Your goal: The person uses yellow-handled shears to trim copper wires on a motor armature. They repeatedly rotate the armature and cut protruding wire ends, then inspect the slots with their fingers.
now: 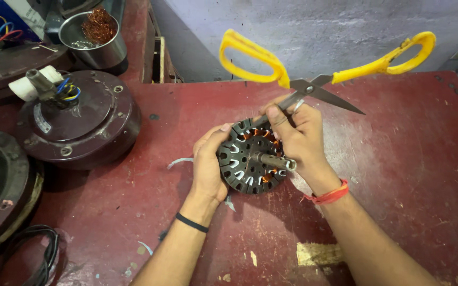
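A round, dark laminated stator with slotted teeth, copper glinting in its slots and a steel shaft jutting from its middle, is standing on edge on a scuffed, paint-chipped red table. A grey plastered wall is rising behind. The left hand is cupping the stator's left rim, fingers curled against it. The right hand is gripping the open steel blades of yellow-handled scissors, fingers clenched around them, one blade poking into the stator's top. A brown domed motor cover is sitting well to the left.
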